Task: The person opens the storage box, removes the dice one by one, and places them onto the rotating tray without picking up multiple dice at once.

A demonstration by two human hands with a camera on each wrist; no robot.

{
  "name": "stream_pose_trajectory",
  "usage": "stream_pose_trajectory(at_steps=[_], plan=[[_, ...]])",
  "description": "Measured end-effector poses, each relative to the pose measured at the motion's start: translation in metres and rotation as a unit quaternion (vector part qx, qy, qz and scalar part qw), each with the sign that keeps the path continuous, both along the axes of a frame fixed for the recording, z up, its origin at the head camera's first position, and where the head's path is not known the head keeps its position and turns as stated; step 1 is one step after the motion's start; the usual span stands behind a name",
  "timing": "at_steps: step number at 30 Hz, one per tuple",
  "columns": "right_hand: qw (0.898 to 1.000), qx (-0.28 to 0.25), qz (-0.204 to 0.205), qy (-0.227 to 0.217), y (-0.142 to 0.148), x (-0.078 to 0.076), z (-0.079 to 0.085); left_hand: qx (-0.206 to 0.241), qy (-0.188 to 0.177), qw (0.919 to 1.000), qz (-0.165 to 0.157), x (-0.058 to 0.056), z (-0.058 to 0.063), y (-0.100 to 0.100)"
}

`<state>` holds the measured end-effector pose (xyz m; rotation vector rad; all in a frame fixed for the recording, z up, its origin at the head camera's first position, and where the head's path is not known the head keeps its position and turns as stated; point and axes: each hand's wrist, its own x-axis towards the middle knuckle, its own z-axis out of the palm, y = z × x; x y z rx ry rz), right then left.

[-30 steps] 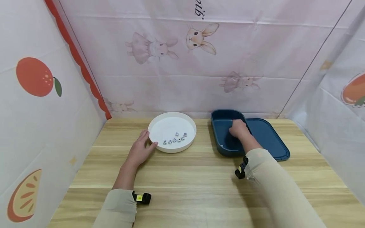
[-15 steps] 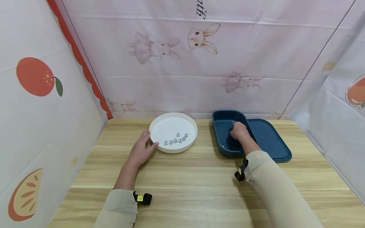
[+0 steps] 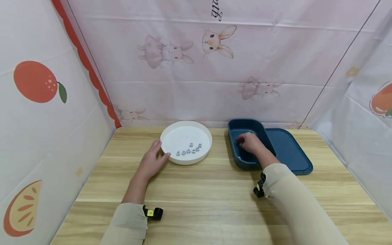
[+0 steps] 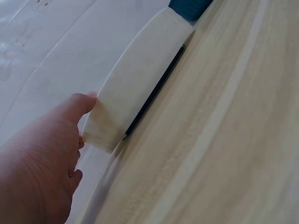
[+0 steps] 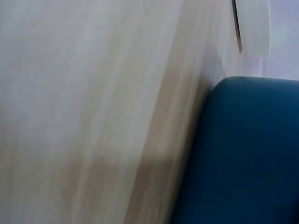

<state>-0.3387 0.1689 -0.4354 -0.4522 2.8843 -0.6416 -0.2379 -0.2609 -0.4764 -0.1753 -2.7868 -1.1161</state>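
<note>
A round white tray [image 3: 186, 131] with a low wall stands on the left part of the table, several small dice [image 3: 188, 151] lying in its near half. My left hand [image 3: 150, 161] rests against the tray's left side, its fingers and thumb spread along the wall. In the left wrist view the thumb [image 4: 84, 101] touches the tray's rim. To the right, my right hand [image 3: 251, 143] is inside a deep blue box [image 3: 248, 166]. Its curled fingertips seem to pinch a small pale die, mostly hidden. The right wrist view shows only the box's outer wall, not the hand.
A flat blue lid [image 3: 289, 151] lies on the wooden table [image 3: 196, 204] against the box's right side. Behind stands a pink cloth wall [image 3: 183, 98] with printed rabbits, and white cloth walls close off both sides.
My right hand has shifted left inside the blue box, away from its right side. The left hand stays at the tray, and the dice there have not moved.
</note>
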Motion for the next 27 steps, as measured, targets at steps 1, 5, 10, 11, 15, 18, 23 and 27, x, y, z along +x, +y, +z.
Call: stream_pose_trajectory(at_steps=[1,5,10,11,15,18,23,27], plan=[[1.0,-0.003,-0.004,-0.002,0.001,-0.001,0.001,0.0,-0.001,1.0,0.0,0.0,0.0,0.0],[0.999,-0.005,-0.032,-0.003,0.005,-0.003,0.005,0.001,-0.004,1.0,0.002,0.0,0.001,0.0],[0.996,0.021,-0.08,-0.024,0.008,-0.001,0.009,0.001,-0.005,1.0,0.002,0.001,0.004,0.0],[0.996,0.028,-0.084,-0.025,0.008,0.0,0.009,0.001,-0.007,1.0,0.002,0.001,0.004,0.0],[0.995,0.04,-0.089,-0.02,0.008,0.002,0.008,0.003,-0.009,0.9999,0.005,0.001,0.004,0.0],[0.995,0.036,-0.087,-0.014,0.006,0.003,0.008,0.0,-0.009,0.9999,0.006,0.0,0.002,0.0],[0.997,-0.001,-0.08,0.012,0.002,0.0,0.01,-0.002,-0.011,0.9999,0.005,-0.001,0.003,0.0],[0.996,-0.025,-0.057,0.064,-0.004,-0.001,0.016,-0.003,-0.015,0.9999,0.003,-0.002,0.004,-0.001]])
